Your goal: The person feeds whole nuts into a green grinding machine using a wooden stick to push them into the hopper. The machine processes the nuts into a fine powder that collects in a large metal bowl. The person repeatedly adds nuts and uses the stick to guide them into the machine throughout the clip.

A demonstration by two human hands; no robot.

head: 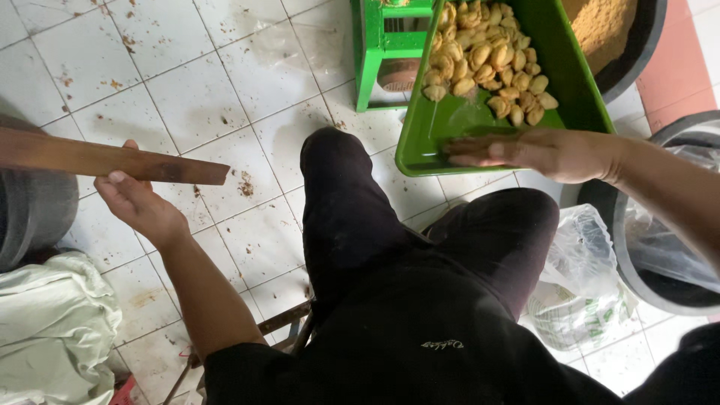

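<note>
White tiled floor, stained. Left hand clamped on wooden stick, long axis horizontal, free end pointing right. Right hand, fingers flat together, rests on green tray near edge; tray holds yellowish nuts. Dark tub behind holds brown powder.

Flat brown wooden stick held level; green tray, tilted, holds pale yellow pieces

The stick looks like matt brown wood. The tray is glossy green plastic. Floor tiles are smooth, pale, stained. The bag is thin, shiny plastic film.
</note>
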